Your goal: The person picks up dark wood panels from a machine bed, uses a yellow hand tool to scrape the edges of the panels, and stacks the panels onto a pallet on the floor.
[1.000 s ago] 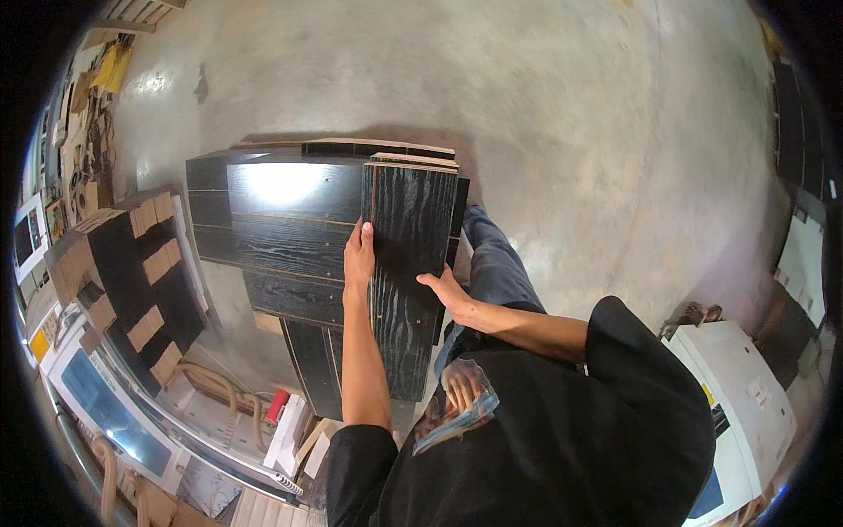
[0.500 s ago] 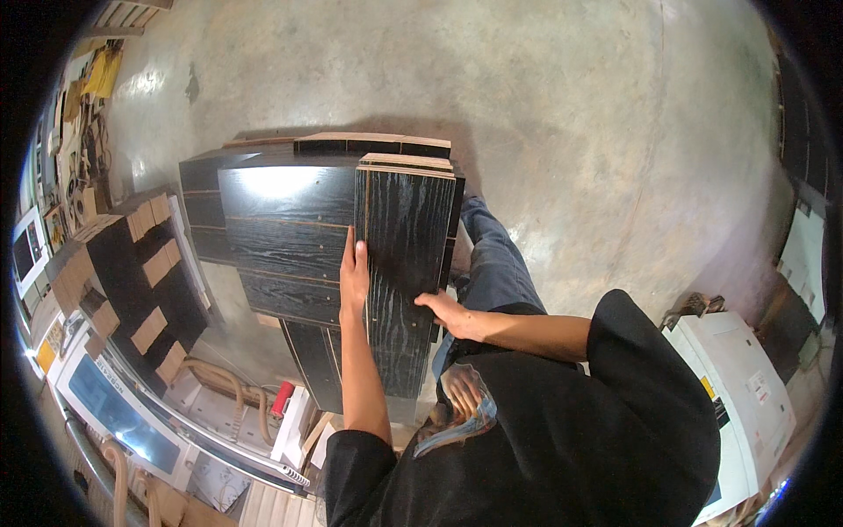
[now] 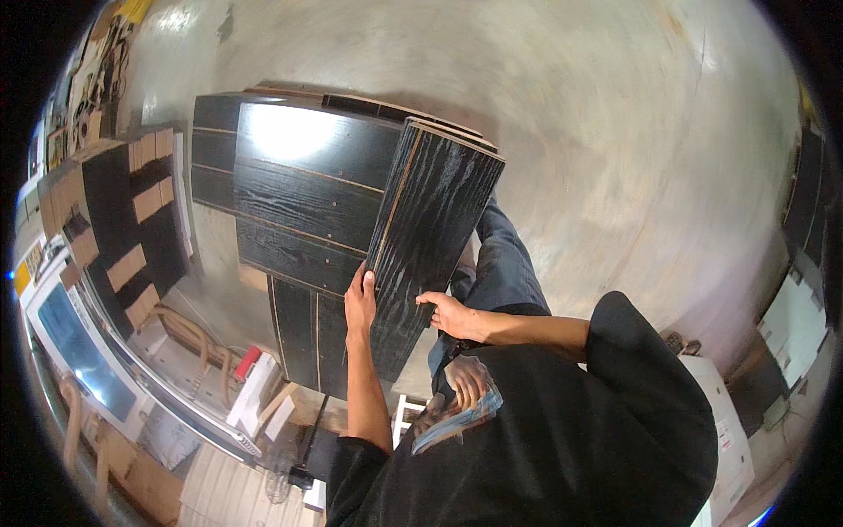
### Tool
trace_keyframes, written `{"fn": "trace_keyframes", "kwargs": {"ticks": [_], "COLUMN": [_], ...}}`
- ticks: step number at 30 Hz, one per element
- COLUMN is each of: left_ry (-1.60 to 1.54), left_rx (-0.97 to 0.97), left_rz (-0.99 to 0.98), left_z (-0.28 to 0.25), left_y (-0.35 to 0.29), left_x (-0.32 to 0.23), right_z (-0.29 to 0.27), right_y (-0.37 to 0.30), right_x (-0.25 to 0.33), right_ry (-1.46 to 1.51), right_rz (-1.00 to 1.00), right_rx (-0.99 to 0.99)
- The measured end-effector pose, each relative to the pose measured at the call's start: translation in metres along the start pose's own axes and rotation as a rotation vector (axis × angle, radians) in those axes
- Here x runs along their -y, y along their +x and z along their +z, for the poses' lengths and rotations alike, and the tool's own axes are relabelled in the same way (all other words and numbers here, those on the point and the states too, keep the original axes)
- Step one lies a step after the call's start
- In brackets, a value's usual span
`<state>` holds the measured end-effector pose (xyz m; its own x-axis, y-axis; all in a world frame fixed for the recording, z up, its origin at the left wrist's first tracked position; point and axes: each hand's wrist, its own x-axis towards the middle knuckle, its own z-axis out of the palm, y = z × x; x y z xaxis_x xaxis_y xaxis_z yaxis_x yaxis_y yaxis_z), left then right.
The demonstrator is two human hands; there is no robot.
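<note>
A stack of long black wood-grain boards (image 3: 430, 211) with tan edges lies slanted before me, its far end leaning right. My left hand (image 3: 359, 303) is closed on its left long edge, thumb on top and the other fingers partly hidden. On the right edge, my right hand (image 3: 446, 314) grips with its thumb over the top face; its remaining fingers curl at the side, partly out of sight. To the left and under the stack are more wide black panels (image 3: 307, 198) with thin tan lines and small holes.
Black and tan board stacks (image 3: 114, 211) stand at the left. Beside them are a white-framed machine with a bluish window (image 3: 83, 351), tan hoses (image 3: 189, 329) and a red cylinder (image 3: 248, 363). A white cabinet (image 3: 724, 430) stands at lower right. Concrete floor (image 3: 615, 158) spreads beyond.
The held boards have turned from nearly straight to slanted, the far end swinging right, away from the panels below. Both hands keep their hold. The whole view has also rotated somewhat.
</note>
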<state>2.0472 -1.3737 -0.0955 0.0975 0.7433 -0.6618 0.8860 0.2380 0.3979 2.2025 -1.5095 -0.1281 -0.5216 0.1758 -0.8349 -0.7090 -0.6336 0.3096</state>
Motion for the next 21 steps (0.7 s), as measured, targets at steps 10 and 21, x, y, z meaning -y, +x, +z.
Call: {"fn": "trace_keyframes", "kwargs": {"ticks": [10,21], "left_ry": [-0.019,0.018], "left_rx": [-0.061,-0.798], "left_rz": [0.047,-0.278], "left_z": [0.0,0.036], "left_y": [-0.004,-0.11], "left_x": [0.001,0.146], "right_z": [-0.004,-0.083], "right_y": [0.001,-0.07], "right_x": [0.006,0.137], "right_ry": [-0.088,-0.74], "right_rz": [0.021,-1.119], "right_rx": [0.052,-0.735]}}
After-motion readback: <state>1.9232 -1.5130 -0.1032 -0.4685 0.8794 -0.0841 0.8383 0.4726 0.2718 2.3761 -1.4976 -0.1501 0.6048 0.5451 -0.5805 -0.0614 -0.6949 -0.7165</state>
